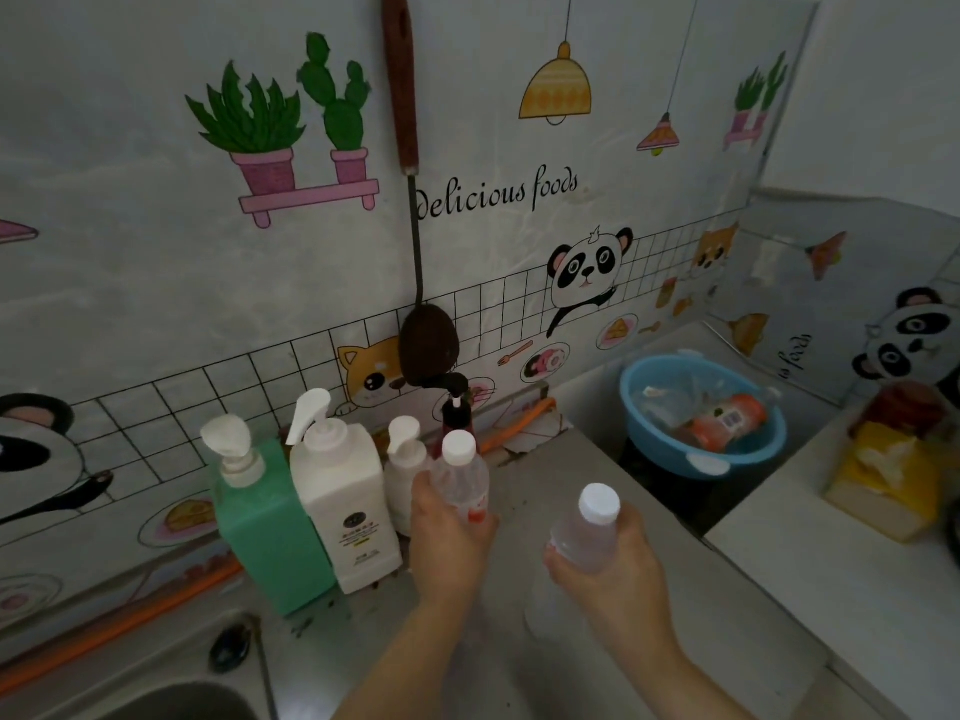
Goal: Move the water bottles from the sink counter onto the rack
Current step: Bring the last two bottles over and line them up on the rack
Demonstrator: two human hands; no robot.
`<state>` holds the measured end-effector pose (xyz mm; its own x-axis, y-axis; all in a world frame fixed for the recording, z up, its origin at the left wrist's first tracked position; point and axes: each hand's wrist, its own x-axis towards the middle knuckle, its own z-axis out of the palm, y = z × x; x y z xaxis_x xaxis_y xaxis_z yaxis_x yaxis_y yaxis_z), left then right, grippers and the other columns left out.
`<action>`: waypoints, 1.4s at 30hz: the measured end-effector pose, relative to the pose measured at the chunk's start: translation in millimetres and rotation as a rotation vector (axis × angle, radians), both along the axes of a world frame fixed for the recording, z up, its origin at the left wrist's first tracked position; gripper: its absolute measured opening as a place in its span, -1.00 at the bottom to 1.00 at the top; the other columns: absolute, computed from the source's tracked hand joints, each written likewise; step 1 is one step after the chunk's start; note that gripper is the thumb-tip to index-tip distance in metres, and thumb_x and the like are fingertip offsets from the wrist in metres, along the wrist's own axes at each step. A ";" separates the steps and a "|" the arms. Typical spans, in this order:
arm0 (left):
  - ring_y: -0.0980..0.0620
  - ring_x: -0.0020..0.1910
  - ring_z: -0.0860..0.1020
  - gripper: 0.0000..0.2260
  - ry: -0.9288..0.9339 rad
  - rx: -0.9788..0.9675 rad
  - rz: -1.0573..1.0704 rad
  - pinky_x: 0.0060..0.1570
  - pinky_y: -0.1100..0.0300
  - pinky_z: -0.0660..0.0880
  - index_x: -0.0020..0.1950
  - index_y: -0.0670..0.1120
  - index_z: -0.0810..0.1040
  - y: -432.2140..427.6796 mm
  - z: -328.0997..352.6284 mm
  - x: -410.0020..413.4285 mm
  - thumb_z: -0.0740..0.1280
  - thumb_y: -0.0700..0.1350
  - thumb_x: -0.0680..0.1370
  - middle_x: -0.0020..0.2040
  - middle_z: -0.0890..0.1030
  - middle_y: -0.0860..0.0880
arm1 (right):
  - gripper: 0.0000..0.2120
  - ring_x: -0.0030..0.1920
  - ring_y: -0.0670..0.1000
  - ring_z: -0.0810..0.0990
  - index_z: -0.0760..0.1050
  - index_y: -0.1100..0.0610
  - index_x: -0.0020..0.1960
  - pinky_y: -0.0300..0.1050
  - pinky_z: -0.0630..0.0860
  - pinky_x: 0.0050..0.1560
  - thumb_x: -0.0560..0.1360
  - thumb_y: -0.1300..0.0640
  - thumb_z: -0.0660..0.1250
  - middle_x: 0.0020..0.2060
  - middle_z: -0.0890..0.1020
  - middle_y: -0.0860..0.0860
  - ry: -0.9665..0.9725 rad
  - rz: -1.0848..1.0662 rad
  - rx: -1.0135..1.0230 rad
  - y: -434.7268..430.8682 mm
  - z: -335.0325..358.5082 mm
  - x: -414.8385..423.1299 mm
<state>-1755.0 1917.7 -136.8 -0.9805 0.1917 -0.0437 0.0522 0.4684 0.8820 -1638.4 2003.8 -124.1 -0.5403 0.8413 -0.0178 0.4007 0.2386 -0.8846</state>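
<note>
Two clear water bottles with white caps are held above the grey sink counter (545, 459). My left hand (449, 543) is shut on the first water bottle (460, 472), which carries a red label and stands upright just right of the pump bottles. My right hand (608, 569) is shut on the second water bottle (589, 527), tilted slightly, nearer to me and further right. Each hand wraps the lower body of its bottle, hiding the base. No rack is in view.
A green pump bottle (265, 517), a white pump bottle (343, 491) and smaller dispensers stand against the wall. The sink (156, 693) lies at bottom left. A blue basin (701, 459) with an orange-labelled bottle sits at the right. A ladle (426, 340) hangs on the wall.
</note>
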 end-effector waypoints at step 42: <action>0.09 0.02 0.50 -0.52 0.386 0.151 0.716 -0.16 0.29 0.40 0.14 0.18 0.32 -358.0 109.7 193.7 0.50 -0.07 0.36 0.03 0.50 0.10 | -0.42 -0.03 0.03 0.60 0.45 -0.01 0.17 0.03 0.58 0.00 0.22 0.13 0.59 -0.04 0.62 -0.02 0.252 1.022 0.020 -293.1 90.8 44.5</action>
<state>-1561.3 1559.7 -27.1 -0.8082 -0.5084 0.2972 0.0983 0.3811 0.9193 -1593.9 1710.7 -33.3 -0.9791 -0.0176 0.2026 -0.1943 0.3747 -0.9065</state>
